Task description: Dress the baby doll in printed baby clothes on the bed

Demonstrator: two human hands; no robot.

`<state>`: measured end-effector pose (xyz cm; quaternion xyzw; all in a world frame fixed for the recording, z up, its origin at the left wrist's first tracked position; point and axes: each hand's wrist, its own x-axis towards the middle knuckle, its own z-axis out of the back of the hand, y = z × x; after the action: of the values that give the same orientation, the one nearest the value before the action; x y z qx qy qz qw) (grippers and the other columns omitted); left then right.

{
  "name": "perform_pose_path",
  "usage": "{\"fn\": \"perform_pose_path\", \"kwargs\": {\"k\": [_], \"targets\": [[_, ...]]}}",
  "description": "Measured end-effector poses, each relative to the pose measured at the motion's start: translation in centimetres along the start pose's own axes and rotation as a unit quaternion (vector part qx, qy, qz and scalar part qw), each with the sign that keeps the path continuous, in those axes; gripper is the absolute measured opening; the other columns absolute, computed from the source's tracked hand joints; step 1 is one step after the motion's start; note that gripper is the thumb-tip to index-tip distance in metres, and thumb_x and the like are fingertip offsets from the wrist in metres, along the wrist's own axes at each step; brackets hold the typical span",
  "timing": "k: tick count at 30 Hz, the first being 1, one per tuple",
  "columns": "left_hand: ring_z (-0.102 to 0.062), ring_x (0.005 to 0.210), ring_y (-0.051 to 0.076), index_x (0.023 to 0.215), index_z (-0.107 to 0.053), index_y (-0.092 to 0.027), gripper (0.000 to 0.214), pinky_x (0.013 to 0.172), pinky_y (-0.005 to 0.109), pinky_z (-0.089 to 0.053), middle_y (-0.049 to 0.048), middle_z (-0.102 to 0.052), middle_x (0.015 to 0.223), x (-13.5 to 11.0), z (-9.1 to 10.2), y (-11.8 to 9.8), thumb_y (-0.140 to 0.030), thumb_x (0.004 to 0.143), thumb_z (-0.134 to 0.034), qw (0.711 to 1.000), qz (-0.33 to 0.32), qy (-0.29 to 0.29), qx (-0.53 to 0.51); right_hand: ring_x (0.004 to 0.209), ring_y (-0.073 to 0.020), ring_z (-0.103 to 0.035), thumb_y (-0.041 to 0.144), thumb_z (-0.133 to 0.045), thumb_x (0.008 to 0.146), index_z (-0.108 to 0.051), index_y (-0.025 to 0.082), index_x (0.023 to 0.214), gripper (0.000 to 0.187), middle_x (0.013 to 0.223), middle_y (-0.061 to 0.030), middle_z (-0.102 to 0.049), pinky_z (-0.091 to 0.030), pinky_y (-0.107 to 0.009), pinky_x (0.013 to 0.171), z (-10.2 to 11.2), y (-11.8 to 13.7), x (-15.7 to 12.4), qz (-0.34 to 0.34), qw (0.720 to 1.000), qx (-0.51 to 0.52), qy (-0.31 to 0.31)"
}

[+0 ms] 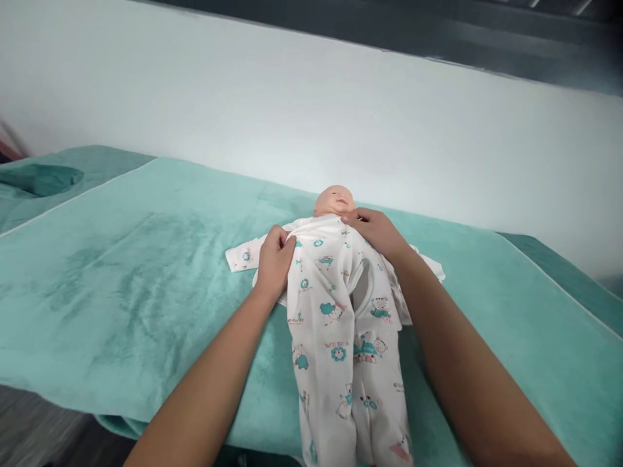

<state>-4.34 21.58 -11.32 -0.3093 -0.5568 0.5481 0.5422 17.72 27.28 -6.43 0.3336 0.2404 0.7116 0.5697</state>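
Observation:
A baby doll (pixel 335 200) lies on its back, its head toward the wall. It wears a white printed top, with one sleeve (pixel 242 254) spread out to the left and the other partly behind my right arm. White baby pants (pixel 324 311) with teal and pink animal prints lie over the doll's front, an opening showing at the crotch. My left hand (pixel 276 258) pinches the waistband at its left side. Just below the doll's chin, my right hand (pixel 377 232) has its fingers closed on the waistband's right part. The pants cover the doll's body and legs.
A teal plush cover (pixel 121 279) spreads under the doll, with pale seam lines toward both sides. A white wall (pixel 302 110) rises directly behind it. Dark flooring (pixel 43 428) shows past the front edge at lower left.

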Motion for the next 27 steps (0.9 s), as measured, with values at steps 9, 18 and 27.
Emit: {"fn": "perform_pose_path", "kwargs": {"k": [9, 18, 27], "targets": [[-0.060, 0.097, 0.023, 0.085, -0.065, -0.020, 0.010, 0.089, 0.036, -0.045, 0.0071, -0.066, 0.097, 0.8, -0.4, 1.2, -0.020, 0.086, -0.056, 0.981, -0.133, 0.002, 0.140, 0.108, -0.0225, -0.060, 0.047, -0.064, 0.083, -0.064, 0.023, 0.088, 0.024, 0.116, -0.0043, -0.069, -0.041, -0.037, 0.098, -0.5, -3.1, -2.1, 0.030, 0.980, 0.195, -0.024], [-0.067, 0.102, 0.023, 0.115, -0.070, -0.020, 0.031, 0.091, 0.036, -0.051, 0.0066, -0.074, 0.113, 0.4, 0.7, 0.4, -0.025, 0.087, -0.057, 0.996, 0.038, 0.064, -0.049, 0.109, -0.0246, -0.059, 0.051, -0.062, 0.085, -0.060, 0.022, 0.079, 0.029, 0.122, -0.0051, -0.069, -0.042, -0.037, 0.092, -0.2, -2.8, -1.9, 0.013, 0.986, 0.164, 0.002], [-0.059, 0.099, 0.021, 0.108, -0.070, -0.024, 0.029, 0.090, 0.035, -0.048, 0.0074, -0.060, 0.114, 0.4, -0.7, 2.0, -0.016, 0.088, -0.050, 0.978, -0.146, -0.009, 0.149, 0.071, -0.0188, -0.052, 0.047, -0.062, 0.081, -0.057, 0.022, 0.077, 0.026, 0.074, -0.0002, -0.062, -0.039, -0.033, 0.069, -1.2, -2.9, -0.3, -0.040, 0.992, 0.038, -0.114]]}}
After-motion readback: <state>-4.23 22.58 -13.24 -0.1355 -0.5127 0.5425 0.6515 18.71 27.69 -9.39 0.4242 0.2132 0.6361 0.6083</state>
